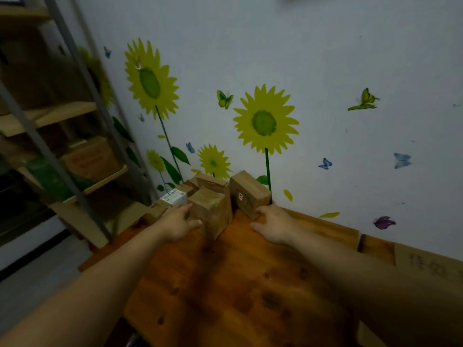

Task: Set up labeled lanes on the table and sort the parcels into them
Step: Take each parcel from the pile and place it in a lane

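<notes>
2 hands are flanking the parcel pile point(211, 205), fingers straight, gripping nothing: left hand point(179, 220) touching its left side, right hand point(273, 222) its right. Sorting is seemingly starting; grasping 1 parcel is coming next.

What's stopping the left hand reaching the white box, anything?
Probably nothing, so likely yes. The left hand is open, its fingertips right by the white box with nothing between. The brown parcel stands close on the box's right, which may crowd a grip.
</notes>
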Demonstrator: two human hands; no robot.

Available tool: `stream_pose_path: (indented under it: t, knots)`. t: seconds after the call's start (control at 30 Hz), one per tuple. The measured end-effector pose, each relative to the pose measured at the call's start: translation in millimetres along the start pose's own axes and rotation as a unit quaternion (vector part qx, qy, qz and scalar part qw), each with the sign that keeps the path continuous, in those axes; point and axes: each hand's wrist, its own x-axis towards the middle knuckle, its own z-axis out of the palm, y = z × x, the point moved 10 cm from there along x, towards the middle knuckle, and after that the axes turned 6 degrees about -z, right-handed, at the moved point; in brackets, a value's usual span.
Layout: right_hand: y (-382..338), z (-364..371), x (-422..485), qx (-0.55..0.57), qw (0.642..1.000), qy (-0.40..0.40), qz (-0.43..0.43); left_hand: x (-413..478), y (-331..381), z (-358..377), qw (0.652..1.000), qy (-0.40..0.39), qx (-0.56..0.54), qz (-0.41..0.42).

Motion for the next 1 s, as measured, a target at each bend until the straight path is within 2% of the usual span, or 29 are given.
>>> stream_pose_path:
  t: [0.27,0.5,0.6,0.67,0.77,0.87,0.93,1.0]
  knots:
    - [-11,53,82,0.01,0.996,-0.003,0.09,131,-9,17,0.994,-0.062,0.003,0.092]
    - [-56,114,154,0.101,0.986,-0.024,0.128,204,-35,43,0.985,-0.118,-0.037,0.12]
    - [-52,134,166,0.078,0.985,-0.04,0.148,212,-43,52,0.987,-0.106,-0.006,0.122]
    - [-45,137,167,0.097,0.983,0.0,0.156,221,-47,45,0.987,-0.086,-0.081,0.106]
    - [-29,134,152,0.174,0.957,0.09,0.213,226,-57,54,0.976,-0.133,-0.166,0.052]
    - [-14,143,128,0.323,0.896,0.131,0.275,207,-58,85,0.949,-0.239,-0.204,0.005]
    - [-13,151,113,0.404,0.854,0.117,0.305,197,-60,88,0.932,-0.232,-0.271,-0.058]
    - [-17,163,97,0.442,0.834,0.071,0.322,187,-57,87,0.932,-0.215,-0.284,-0.07]
